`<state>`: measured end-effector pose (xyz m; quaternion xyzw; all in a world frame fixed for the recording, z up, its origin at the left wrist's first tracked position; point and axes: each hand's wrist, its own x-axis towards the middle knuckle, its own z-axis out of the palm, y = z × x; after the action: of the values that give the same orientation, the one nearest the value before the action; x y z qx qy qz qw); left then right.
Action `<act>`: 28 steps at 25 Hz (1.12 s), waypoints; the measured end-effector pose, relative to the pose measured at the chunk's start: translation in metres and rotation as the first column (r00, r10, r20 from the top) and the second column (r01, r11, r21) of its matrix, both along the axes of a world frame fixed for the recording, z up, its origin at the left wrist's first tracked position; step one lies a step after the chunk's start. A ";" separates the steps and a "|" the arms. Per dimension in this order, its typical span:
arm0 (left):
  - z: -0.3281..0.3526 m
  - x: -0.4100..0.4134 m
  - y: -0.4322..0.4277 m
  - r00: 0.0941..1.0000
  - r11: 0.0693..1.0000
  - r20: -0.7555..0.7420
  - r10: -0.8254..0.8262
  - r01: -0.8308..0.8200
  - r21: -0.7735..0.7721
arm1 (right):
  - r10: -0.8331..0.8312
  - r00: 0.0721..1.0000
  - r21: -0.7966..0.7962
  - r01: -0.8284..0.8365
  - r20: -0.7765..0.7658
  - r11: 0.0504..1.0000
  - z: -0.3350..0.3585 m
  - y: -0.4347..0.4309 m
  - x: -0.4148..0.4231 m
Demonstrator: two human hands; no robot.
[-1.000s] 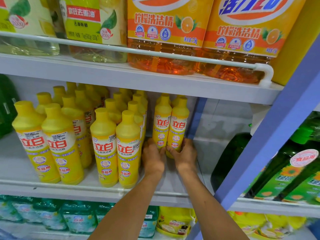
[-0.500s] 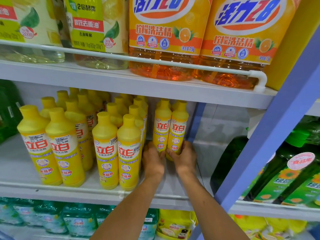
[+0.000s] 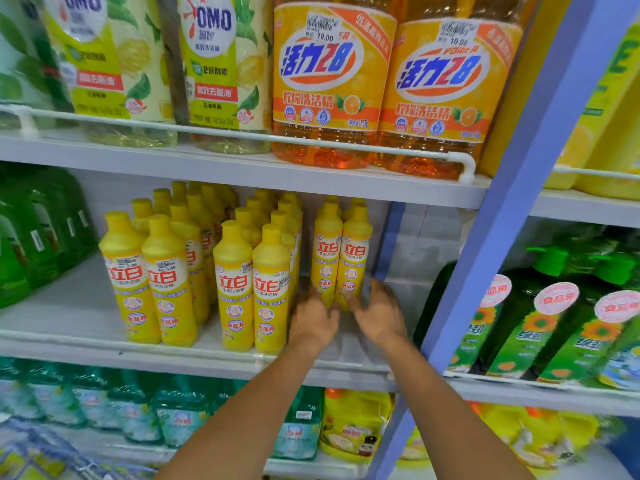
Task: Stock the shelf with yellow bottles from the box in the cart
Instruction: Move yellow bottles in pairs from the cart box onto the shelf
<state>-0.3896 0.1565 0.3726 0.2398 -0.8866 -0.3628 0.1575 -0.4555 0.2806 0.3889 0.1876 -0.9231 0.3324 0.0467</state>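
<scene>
Several yellow bottles [image 3: 235, 282] with red and white labels stand in rows on the white middle shelf [image 3: 69, 306]. Two more yellow bottles [image 3: 341, 258] stand side by side to their right, set further back. My left hand [image 3: 313, 320] grips the base of the left one, and my right hand [image 3: 379, 313] wraps the base of the right one, thumb up along its side. Both hands are a little blurred. The box and the cart are out of view.
Big orange detergent bottles [image 3: 332, 88] and lemon ones fill the shelf above, behind a white rail [image 3: 242, 133]. A blue upright post [image 3: 512, 209] bounds the bay on the right, with green bottles [image 3: 554, 323] beyond it. Bare shelf lies right of my hands.
The view has tilted up, showing more of the top shelf. My hands have stayed at the bases of the two right-hand bottles, and the right hand has shifted slightly out to the right.
</scene>
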 end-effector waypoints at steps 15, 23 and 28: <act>0.050 0.228 -0.056 0.903 0.624 0.284 -0.323 0.429 -0.653 | 0.175 0.968 0.553 -0.047 -0.182 0.832 0.065 0.025 0.221; 0.018 0.373 -0.147 0.916 0.662 0.355 -0.188 0.385 -0.643 | 0.365 0.925 0.587 -0.240 -0.104 0.773 0.024 -0.085 0.356; -0.020 0.431 -0.170 0.923 0.673 0.334 -0.191 0.370 -0.640 | 0.483 0.869 0.581 -0.337 -0.111 0.741 -0.028 -0.118 0.404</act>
<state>0.0413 -0.0139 0.3530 0.0649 -0.9954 0.0067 0.0696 -0.0517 0.1626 0.3613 0.4340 -0.8997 0.0318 0.0346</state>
